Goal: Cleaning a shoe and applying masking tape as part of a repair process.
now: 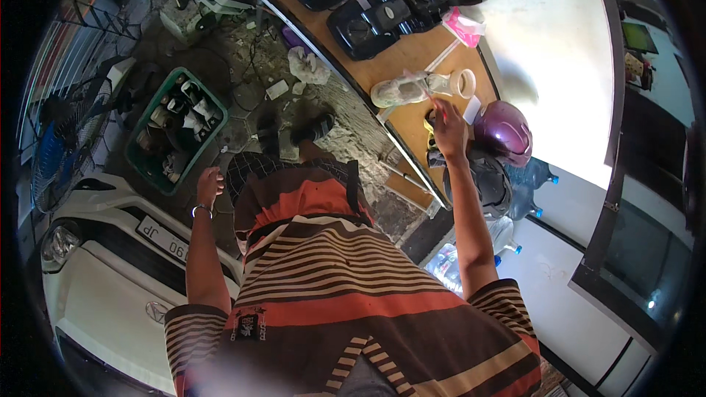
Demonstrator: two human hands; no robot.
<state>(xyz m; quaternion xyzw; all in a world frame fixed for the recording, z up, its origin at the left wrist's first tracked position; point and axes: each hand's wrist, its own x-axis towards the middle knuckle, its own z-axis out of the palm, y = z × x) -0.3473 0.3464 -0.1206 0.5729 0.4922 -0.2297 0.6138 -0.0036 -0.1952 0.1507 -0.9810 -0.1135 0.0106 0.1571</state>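
Note:
My right hand [450,129] reaches over the wooden table, its fingers closed on a thin stick-like tool [425,88] with a bit of red near the fingers. The tool's tip lies over a pale, light-coloured shoe [393,93] on the tabletop. Touching or close to the shoe's far right end is a cream ring like a tape roll [463,83]. My left hand [210,185] hangs low at my side with curled fingers and nothing visible in them, apart from any object.
The table [393,66] also bears black machine-like units [375,22] and a pink-and-white packet [465,27]. A purple helmet [504,132] and water bottles [526,184] stand to its right. On the left are a green crate of shoes [176,129], a fan [55,132] and a white car [125,272].

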